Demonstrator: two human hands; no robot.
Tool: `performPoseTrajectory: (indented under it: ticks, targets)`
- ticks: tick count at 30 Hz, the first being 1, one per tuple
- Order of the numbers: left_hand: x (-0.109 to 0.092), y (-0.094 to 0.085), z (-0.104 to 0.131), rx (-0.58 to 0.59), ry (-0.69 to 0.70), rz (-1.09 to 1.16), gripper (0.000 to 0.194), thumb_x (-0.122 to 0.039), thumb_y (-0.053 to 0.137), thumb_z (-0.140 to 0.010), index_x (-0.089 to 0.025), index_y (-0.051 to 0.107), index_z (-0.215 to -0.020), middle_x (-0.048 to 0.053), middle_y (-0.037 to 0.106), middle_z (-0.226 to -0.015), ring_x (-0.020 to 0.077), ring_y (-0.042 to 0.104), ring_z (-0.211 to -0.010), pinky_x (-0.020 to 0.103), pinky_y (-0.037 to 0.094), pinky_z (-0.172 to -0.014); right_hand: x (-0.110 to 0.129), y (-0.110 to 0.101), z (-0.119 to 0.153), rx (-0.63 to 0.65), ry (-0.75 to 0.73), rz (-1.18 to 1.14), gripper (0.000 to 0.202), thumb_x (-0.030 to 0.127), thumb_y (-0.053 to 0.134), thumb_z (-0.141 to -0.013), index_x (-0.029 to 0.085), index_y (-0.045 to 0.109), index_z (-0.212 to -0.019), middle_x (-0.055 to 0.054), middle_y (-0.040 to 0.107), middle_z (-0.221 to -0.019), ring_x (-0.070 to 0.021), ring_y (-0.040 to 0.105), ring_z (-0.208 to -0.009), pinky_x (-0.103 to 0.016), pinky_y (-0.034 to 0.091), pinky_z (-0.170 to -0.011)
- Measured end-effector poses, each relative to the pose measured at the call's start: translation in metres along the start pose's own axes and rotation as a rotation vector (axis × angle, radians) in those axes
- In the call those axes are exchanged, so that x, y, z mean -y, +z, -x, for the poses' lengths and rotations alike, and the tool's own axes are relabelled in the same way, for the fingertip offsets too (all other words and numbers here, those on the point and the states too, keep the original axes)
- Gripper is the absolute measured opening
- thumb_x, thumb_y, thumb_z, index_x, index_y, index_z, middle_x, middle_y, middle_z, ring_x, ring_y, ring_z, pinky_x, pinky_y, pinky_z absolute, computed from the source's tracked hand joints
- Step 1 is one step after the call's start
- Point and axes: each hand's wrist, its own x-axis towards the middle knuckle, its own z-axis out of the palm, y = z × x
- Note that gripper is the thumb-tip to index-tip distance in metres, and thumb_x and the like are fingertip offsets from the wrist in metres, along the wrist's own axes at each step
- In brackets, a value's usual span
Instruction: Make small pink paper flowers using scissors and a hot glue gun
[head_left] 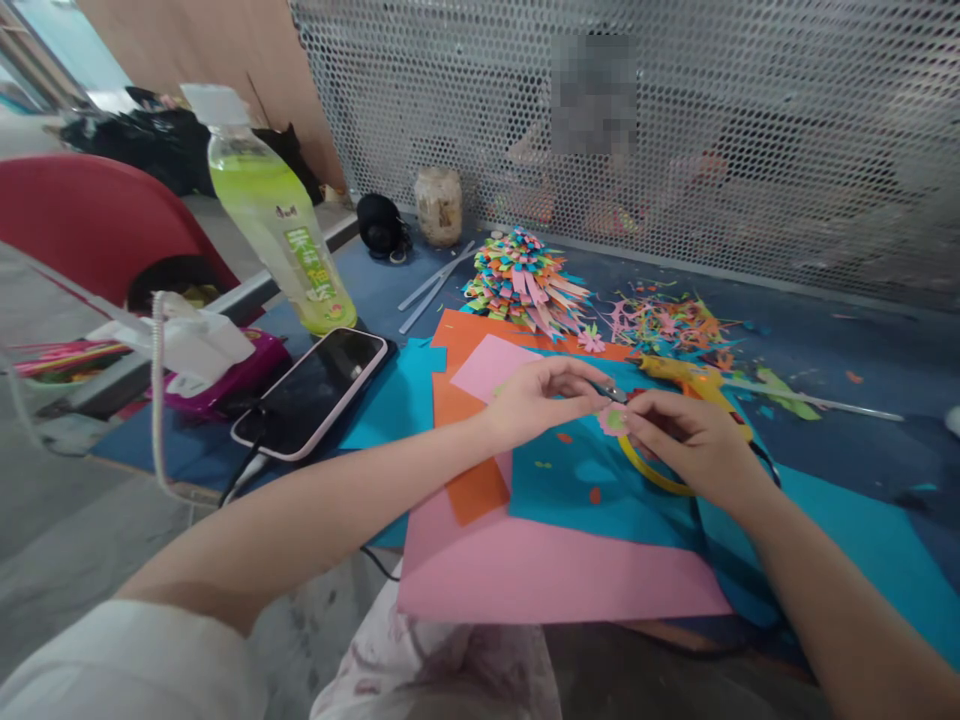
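Note:
My left hand (536, 395) is closed, its thumb and fingers pinching a small dark metal tool (611, 392) whose kind I cannot make out. The fingertips of my right hand (694, 440) grip a small pink paper flower (613, 420) with a green centre, close beside the tool. Both hands hover over a blue paper sheet (600, 500) with a few orange and green scraps on it. Partly hidden behind my right hand are a yellow glue gun (686, 378) with a clear glue stick and a curved yellow loop (652, 470).
Beyond the sheets stand a cone of fringed coloured paper (525, 285) and a heap of paper shreds (675, 325). A drink bottle (277, 210), a phone (311, 395) and a cable are at left. A jar (439, 205) stands by the perforated metal screen (465, 90).

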Motion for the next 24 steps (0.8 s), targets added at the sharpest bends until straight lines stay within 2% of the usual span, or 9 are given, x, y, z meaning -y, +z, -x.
performPoseTrajectory:
  ticks: [8, 12, 15, 18, 20, 22, 24]
  targets:
    - [-0.004, 0.002, 0.001, -0.004, -0.009, 0.051, 0.042, -0.040, 0.086, -0.072, -0.014, 0.070, -0.100, 0.004, 0.074, -0.083, 0.0122, 0.068, -0.077, 0.024, 0.053, -0.072, -0.002, 0.000, 0.000, -0.010, 0.018, 0.004, 0.034, 0.053, 0.063, -0.087, 0.024, 0.063, -0.070, 0.001, 0.053, -0.055, -0.0139, 0.052, -0.053, -0.027, 0.040, -0.047]
    - [-0.003, 0.000, 0.000, 0.011, 0.004, 0.006, 0.041, -0.038, 0.085, -0.073, -0.014, 0.070, -0.102, 0.004, 0.074, -0.082, 0.0118, 0.067, -0.074, 0.023, 0.051, -0.067, 0.002, 0.000, 0.000, 0.003, 0.012, 0.019, 0.035, 0.053, 0.061, -0.087, 0.023, 0.063, -0.068, 0.001, 0.053, -0.054, -0.0126, 0.049, -0.051, -0.027, 0.039, -0.046]
    - [-0.001, 0.000, -0.001, 0.033, 0.035, -0.020, 0.038, -0.036, 0.083, -0.075, -0.013, 0.069, -0.102, 0.005, 0.074, -0.084, 0.0123, 0.067, -0.075, 0.022, 0.051, -0.066, 0.003, 0.000, -0.001, 0.002, 0.001, 0.035, 0.035, 0.051, 0.061, -0.088, 0.023, 0.063, -0.068, 0.001, 0.055, -0.054, -0.0124, 0.049, -0.049, -0.028, 0.039, -0.046]
    - [-0.002, -0.001, -0.001, 0.017, 0.070, -0.056, 0.035, -0.038, 0.076, -0.082, -0.014, 0.068, -0.106, 0.007, 0.075, -0.090, 0.0141, 0.069, -0.080, 0.025, 0.053, -0.072, 0.002, -0.001, -0.001, -0.013, -0.006, 0.072, 0.036, 0.054, 0.060, -0.089, 0.024, 0.063, -0.069, -0.001, 0.057, -0.056, -0.0137, 0.051, -0.050, -0.029, 0.040, -0.046]
    - [-0.005, -0.004, -0.001, -0.035, 0.120, -0.176, 0.033, -0.038, 0.070, -0.087, -0.014, 0.067, -0.109, 0.009, 0.076, -0.096, 0.0162, 0.071, -0.086, 0.027, 0.054, -0.076, -0.001, -0.002, -0.001, -0.050, -0.012, 0.117, 0.036, 0.054, 0.058, -0.090, 0.024, 0.064, -0.071, -0.001, 0.060, -0.058, -0.0149, 0.053, -0.051, -0.030, 0.041, -0.048]
    - [-0.008, -0.007, -0.001, -0.070, 0.195, -0.416, 0.030, -0.031, 0.067, -0.088, -0.014, 0.066, -0.112, 0.009, 0.076, -0.099, 0.0180, 0.071, -0.091, 0.030, 0.053, -0.082, -0.005, -0.003, -0.002, -0.087, -0.026, 0.178, 0.034, 0.052, 0.058, -0.091, 0.025, 0.067, -0.074, -0.003, 0.064, -0.063, -0.0160, 0.055, -0.054, -0.032, 0.042, -0.051]
    - [-0.010, -0.011, -0.001, -0.068, 0.256, -0.686, 0.036, -0.022, 0.068, -0.085, -0.015, 0.064, -0.121, 0.009, 0.077, -0.102, 0.0211, 0.071, -0.099, 0.036, 0.052, -0.094, -0.009, -0.004, -0.002, -0.100, -0.050, 0.255, 0.031, 0.049, 0.058, -0.093, 0.025, 0.070, -0.078, -0.005, 0.069, -0.069, -0.0169, 0.056, -0.057, -0.032, 0.041, -0.053]
